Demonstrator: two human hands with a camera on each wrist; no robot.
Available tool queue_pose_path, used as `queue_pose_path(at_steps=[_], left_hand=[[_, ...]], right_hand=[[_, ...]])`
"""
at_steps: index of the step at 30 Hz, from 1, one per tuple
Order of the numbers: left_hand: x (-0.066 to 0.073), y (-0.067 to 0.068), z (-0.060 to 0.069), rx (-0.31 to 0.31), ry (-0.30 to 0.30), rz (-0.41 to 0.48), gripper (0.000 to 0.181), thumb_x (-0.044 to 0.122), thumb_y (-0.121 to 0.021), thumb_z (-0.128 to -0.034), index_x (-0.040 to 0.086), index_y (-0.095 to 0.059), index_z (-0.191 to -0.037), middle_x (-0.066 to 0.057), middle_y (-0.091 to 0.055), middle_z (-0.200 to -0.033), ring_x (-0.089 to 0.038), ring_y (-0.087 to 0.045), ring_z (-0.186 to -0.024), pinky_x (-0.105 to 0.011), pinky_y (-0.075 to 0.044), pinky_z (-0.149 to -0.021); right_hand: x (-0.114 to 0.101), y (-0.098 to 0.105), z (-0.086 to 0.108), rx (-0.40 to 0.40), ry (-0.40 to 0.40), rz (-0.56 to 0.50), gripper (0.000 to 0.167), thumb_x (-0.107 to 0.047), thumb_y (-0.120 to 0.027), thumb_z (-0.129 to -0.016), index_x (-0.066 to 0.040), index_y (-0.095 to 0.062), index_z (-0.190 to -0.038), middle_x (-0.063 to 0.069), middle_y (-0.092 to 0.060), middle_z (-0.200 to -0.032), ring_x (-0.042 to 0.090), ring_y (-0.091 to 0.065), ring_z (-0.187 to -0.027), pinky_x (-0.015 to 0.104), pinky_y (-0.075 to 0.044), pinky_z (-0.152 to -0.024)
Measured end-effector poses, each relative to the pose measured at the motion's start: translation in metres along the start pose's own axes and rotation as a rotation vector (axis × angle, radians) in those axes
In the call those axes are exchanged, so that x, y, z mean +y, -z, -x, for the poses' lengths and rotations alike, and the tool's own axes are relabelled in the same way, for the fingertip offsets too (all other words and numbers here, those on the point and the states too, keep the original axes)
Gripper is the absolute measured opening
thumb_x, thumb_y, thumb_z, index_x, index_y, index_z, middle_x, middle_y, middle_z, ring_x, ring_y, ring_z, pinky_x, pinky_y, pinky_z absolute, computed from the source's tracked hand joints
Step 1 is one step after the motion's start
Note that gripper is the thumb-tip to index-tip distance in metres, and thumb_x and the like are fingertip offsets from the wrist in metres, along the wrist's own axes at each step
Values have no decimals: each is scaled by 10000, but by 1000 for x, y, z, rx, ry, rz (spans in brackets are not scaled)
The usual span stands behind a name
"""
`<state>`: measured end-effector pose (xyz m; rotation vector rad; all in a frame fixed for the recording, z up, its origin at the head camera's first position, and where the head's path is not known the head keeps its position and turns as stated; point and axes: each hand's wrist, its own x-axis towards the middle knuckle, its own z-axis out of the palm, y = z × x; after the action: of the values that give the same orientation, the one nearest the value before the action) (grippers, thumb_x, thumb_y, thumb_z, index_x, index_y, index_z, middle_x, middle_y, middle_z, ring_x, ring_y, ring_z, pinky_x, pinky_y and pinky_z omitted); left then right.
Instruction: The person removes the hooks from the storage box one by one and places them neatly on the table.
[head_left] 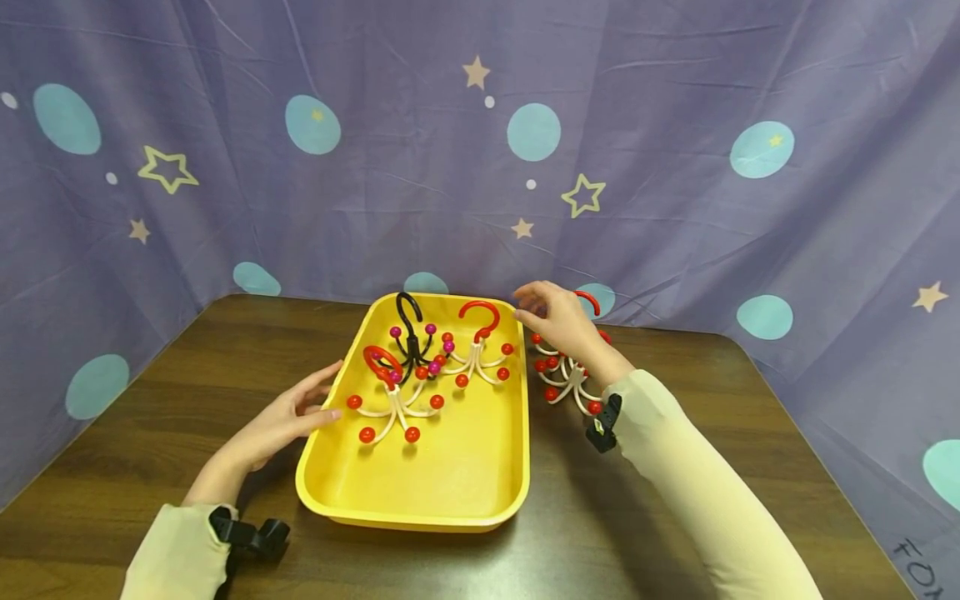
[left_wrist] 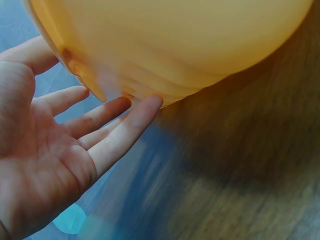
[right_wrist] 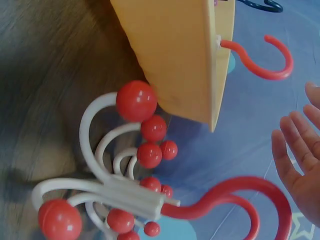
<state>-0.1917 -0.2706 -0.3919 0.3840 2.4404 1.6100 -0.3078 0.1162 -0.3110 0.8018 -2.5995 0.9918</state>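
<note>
The yellow tray (head_left: pixel 450 479) holds a black multi-arm hook hanger (head_left: pixel 412 346) with magenta balls and two white ones, each with a red hook and red ball tips: the near hanger (head_left: pixel 395 404) and the far hanger (head_left: pixel 475 357). My left hand (head_left: pixel 288 417) is at the tray's left side, thumb over the rim and fingers, fairly straight, along the outer wall (left_wrist: pixel 165 55). Above the far right rim, my right hand (head_left: pixel 558 321) holds nothing, its fingers loosely extended. Under that hand and forearm, more white hangers (head_left: pixel 576 381) stand on the table, partly hidden.
A brown wooden table (head_left: pixel 172 400) lies beneath everything. Behind it hangs a purple curtain (head_left: pixel 420 167) printed with stars and dots. In the right wrist view, the white hangers (right_wrist: pixel 130 195) stand close beside the tray's outer wall (right_wrist: pixel 175 55).
</note>
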Motion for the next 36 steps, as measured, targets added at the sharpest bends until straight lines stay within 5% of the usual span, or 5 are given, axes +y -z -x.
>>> queue_pose_path(at_steps=[22, 36], left_hand=[[-2, 0, -1, 7, 9, -9, 706, 205, -563, -890, 149, -158, -1466, -286, -378, -1314, -345, -509, -1066, -431, -503, -791], [-5, 0, -2, 12, 16, -17, 699, 211, -561, -893, 151, -163, -1464, -270, -394, -1310, -319, -523, -1061, -428, -496, -803]], right_hand=[[-11, -33, -17, -65, -32, -21, 377, -166, -637, -851, -47, -562, -1201, 105, -581, -1128, 234, -604, -971, 387, -482, -859], [-18, -46, -19, -85, -34, 26, 425, -158, -606, -872, -108, -512, -1283, 86, -548, -1254, 250, -545, -1076, 378, -438, -922]])
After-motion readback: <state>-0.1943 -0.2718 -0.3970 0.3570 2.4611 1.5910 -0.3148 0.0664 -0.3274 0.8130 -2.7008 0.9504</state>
